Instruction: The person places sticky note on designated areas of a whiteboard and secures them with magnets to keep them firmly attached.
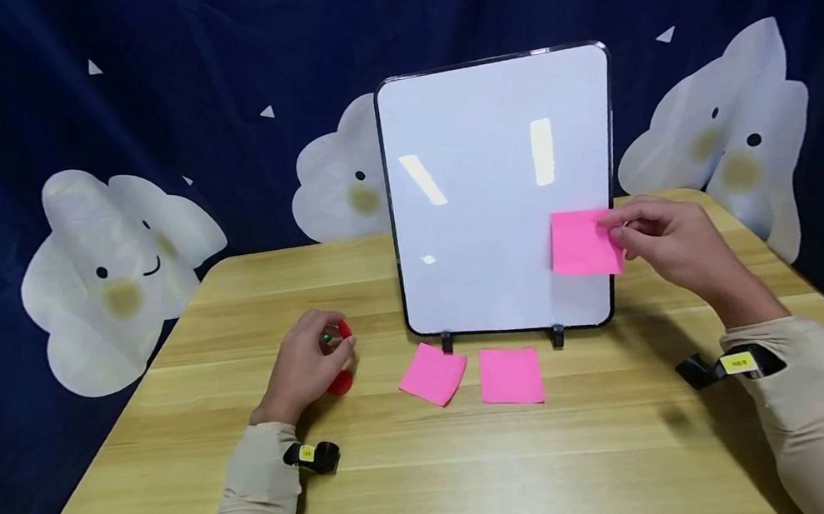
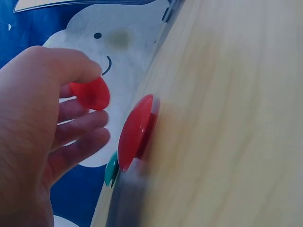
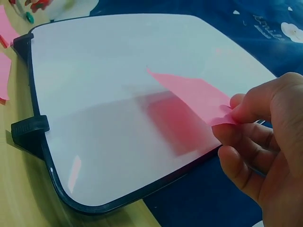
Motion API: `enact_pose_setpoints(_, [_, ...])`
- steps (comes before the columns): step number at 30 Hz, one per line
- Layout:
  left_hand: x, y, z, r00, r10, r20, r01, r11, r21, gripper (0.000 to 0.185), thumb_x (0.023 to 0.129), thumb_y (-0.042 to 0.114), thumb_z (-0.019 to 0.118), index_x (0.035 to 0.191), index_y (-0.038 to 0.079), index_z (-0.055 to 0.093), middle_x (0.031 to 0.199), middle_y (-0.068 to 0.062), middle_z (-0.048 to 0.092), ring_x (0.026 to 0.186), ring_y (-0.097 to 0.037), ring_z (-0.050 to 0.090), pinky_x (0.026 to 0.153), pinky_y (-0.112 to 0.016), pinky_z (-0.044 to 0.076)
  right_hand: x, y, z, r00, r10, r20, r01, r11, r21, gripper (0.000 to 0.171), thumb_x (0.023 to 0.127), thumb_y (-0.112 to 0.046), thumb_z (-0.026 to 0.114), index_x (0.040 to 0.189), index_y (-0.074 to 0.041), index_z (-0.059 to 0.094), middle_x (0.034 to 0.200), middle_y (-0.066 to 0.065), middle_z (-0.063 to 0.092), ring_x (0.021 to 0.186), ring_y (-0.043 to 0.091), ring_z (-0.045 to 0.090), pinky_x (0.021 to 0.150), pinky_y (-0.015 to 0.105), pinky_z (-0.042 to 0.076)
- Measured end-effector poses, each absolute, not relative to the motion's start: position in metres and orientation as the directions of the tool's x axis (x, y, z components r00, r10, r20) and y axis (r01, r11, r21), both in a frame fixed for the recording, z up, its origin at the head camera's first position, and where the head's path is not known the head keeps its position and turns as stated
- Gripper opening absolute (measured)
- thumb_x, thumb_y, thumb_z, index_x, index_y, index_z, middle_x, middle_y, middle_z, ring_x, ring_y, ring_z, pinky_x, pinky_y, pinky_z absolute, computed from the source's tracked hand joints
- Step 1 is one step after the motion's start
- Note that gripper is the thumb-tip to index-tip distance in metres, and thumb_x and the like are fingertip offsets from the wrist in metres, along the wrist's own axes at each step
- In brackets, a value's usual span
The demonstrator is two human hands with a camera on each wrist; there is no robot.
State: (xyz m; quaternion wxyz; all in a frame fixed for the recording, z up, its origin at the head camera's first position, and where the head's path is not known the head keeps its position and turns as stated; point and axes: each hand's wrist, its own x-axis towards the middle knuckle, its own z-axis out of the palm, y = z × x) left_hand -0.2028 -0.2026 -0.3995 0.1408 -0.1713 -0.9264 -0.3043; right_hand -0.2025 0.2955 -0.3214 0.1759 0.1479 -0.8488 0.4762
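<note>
A pink sticky note (image 1: 578, 244) is pinched at its right edge by my right hand (image 1: 682, 245), in front of the lower right of a whiteboard (image 1: 481, 199). In the right wrist view the note (image 3: 194, 94) tilts off the board, its pink reflection beneath. Left of the board, my left hand (image 1: 303, 367) pinches a red round magnet (image 2: 92, 94) between thumb and fingers, just above the table. Another red magnet (image 2: 136, 132) rests on the table by that hand, with a green piece (image 2: 111, 169) behind it, partly hidden.
Two more pink notes, one turned askew (image 1: 434, 374) and one straighter (image 1: 511, 376), lie on the wooden table (image 1: 436, 489) before the board. Black feet (image 1: 558, 336) hold the board upright. A dark blue curtain (image 1: 224, 50) with clouds hangs behind.
</note>
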Motion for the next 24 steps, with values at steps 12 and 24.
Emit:
enact_pose_setpoints(12, [-0.205, -0.197, -0.400, -0.836, 0.260, 0.483, 0.500, 0.725, 0.474, 0.036, 0.086, 0.009, 0.079, 0.119, 0.008, 0.065, 0.114, -0.007, 0.059, 0.094, -0.030, 0.065, 0.078, -0.042, 0.059, -0.201, 0.294, -0.319, -0.895, -0.044, 0.445, -0.400, 0.521, -0.754, 0.019, 0.096, -0.005, 0.066, 0.112, -0.002, 0.074, 0.101, -0.007, 0.067, 0.071, 0.010, 0.063, 0.061, 0.018, 0.051])
enact_pose_setpoints(24, [-0.204, -0.198, -0.400, -0.833, 0.247, 0.496, 0.494, 0.737, 0.462, 0.036, 0.088, 0.016, 0.077, 0.121, 0.009, 0.065, 0.113, -0.005, 0.060, 0.086, -0.029, 0.066, 0.075, -0.042, 0.059, -0.210, 0.298, -0.310, -0.893, -0.025, 0.449, -0.388, 0.548, -0.741, 0.018, 0.096, -0.008, 0.067, 0.111, -0.002, 0.074, 0.094, -0.006, 0.071, 0.070, 0.010, 0.062, 0.060, 0.019, 0.049])
